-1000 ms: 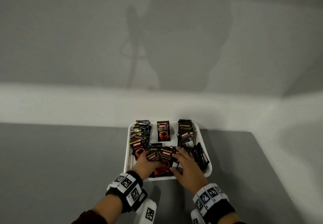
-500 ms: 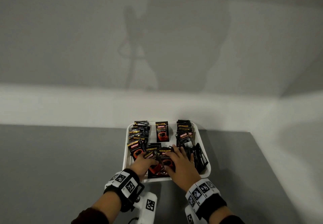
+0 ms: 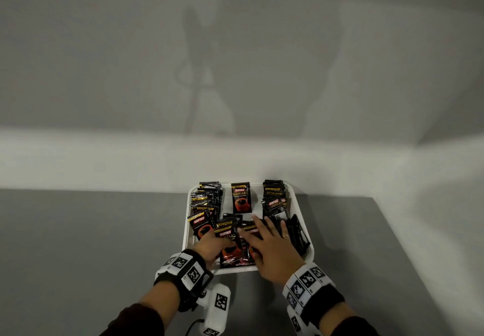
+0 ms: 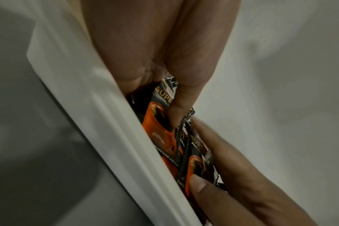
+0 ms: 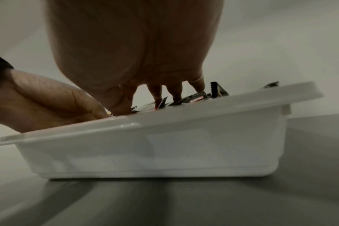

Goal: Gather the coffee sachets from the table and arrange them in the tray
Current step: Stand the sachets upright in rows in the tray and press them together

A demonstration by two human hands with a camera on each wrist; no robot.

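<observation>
A white tray (image 3: pixel 186 231) sits at the back of the grey table. In it are black coffee sachets: a stack on the left (image 3: pixel 207 199), one sachet in the middle (image 3: pixel 241 197), a stack on the right (image 3: pixel 273 196) and a loose pile at the near side (image 3: pixel 231 246). My left hand (image 3: pixel 217 241) grips sachets of the near pile. In the left wrist view its thumb (image 4: pixel 176 110) presses an orange-cup sachet (image 4: pixel 157 122) against curled fingers. My right hand (image 3: pixel 264 231) lies on the pile with its fingers (image 5: pixel 159 94) straight and spread.
The tray's near wall (image 5: pixel 164 145) faces both wrists and its rim (image 4: pixel 106 122) runs beside the left palm. Bare grey table (image 3: pixel 78 257) extends left; its right edge lies close to the tray. A white wall stands behind. A marker-tagged device (image 3: pixel 217 307) hangs under the left wrist.
Both hands stay over the near pile. The right hand has slid a little to the left across it, and the sachets under the hands have shifted slightly.
</observation>
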